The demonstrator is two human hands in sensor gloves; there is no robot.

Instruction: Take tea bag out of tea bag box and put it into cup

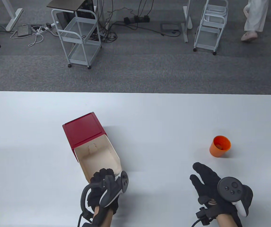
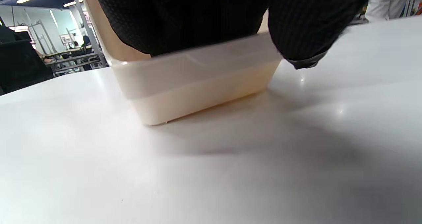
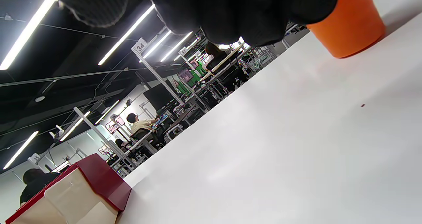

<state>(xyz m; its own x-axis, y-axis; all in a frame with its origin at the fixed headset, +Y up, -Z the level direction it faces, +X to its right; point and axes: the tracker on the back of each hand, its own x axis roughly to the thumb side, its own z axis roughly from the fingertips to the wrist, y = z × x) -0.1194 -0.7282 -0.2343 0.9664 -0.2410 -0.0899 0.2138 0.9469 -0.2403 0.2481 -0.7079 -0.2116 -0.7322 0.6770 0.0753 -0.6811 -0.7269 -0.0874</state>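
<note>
Tea bag (image 1: 219, 146) inside orange cup (image 1: 219, 146).
Left hand (image 1: 103, 186) gripping drawer (image 1: 101, 159) front; right hand (image 1: 211, 186) near cup, fingers (image 1: 200, 169) spread, touching nothing.

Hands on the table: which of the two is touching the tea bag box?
The left hand: its fingers hook over the near rim of the tea bag box. The right hand lies free, short of the orange cup.

Black mesh-gloved hands (image 1: 102, 184), grey-white trackers (image 1: 232, 191), bare wrists, black cables.

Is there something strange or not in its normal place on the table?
Little. The tea bag box has its cream drawer pulled out, looking empty, with left hand on its front edge. The orange cup stands upright.
</note>
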